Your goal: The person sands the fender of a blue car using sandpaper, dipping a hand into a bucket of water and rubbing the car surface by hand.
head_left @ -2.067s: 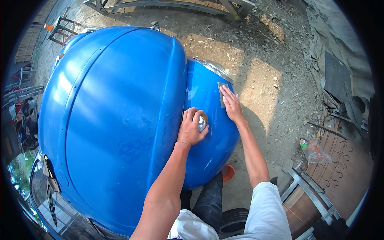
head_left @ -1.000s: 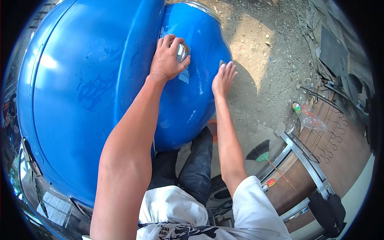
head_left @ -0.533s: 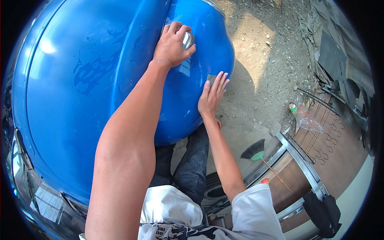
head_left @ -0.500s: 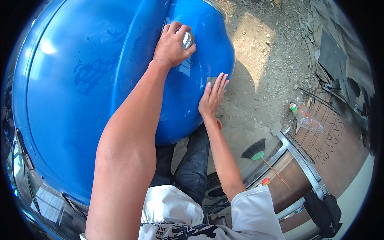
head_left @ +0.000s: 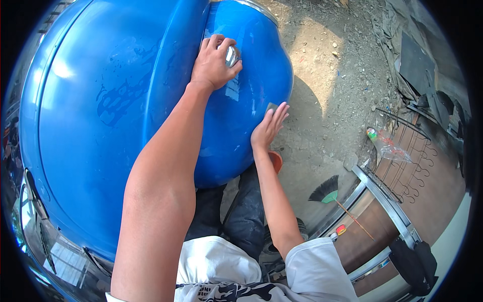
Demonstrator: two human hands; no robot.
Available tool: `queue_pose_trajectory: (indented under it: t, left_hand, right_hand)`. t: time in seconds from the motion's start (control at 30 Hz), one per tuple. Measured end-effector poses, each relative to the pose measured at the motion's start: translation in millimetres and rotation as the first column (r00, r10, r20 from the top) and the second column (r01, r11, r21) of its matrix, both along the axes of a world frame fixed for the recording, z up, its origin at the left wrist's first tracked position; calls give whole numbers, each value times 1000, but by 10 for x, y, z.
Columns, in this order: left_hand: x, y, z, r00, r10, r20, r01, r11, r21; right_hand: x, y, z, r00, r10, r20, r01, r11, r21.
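A: How many hands are seen, and where are they placed?

B: Two. The left hand (head_left: 212,64) is curled over one chrome dome (head_left: 232,56) on the blue fender (head_left: 226,133), with thumb and fingers set around it. The right hand (head_left: 268,130) is laid nearly flat on the fender's outer curve, its fingers extended and only slightly parted.

A: Is anything held under the right one?

B: One grey sheet (head_left: 271,106) is held between fingers and fender, with one end left uncovered. How hard it is pressed cannot be told.

A: How many panels are shown?

B: Two: the fender and, to its left, the larger blue hood (head_left: 100,70). One chrome ring (head_left: 257,7) is seen at the fender's far end.

A: And what is counted toward the right?

B: One broom (head_left: 329,196) with dark bristles, one wire rack (head_left: 410,166) with several hooks, and one clear plastic bag (head_left: 392,150) near it. One orange container (head_left: 276,161) is partly hidden by the right forearm (head_left: 275,194).
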State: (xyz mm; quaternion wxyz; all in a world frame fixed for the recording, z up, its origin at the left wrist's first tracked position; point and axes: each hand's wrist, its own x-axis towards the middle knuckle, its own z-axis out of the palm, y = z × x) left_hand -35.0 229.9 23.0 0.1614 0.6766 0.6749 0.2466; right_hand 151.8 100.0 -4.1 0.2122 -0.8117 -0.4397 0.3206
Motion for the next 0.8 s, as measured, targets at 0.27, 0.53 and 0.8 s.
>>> queue_pose_trajectory:
  t: [0.27,0.53,0.8]
  left_hand:
    - [-72,-99,3,1000,-6,-18,5,999,-54]
    - [-73,-60,34,999,-12,-29,11,999,-45]
    - [-7,-24,74,1000,-26,1,26,998,-64]
  right_hand:
    - [-134,-700,-105,887,426,180,-451,882,134]
    - [-93,230,-102,960,243,138,-248,969,22]
    - [375,640,-432,986,-131,-108,119,987,-112]
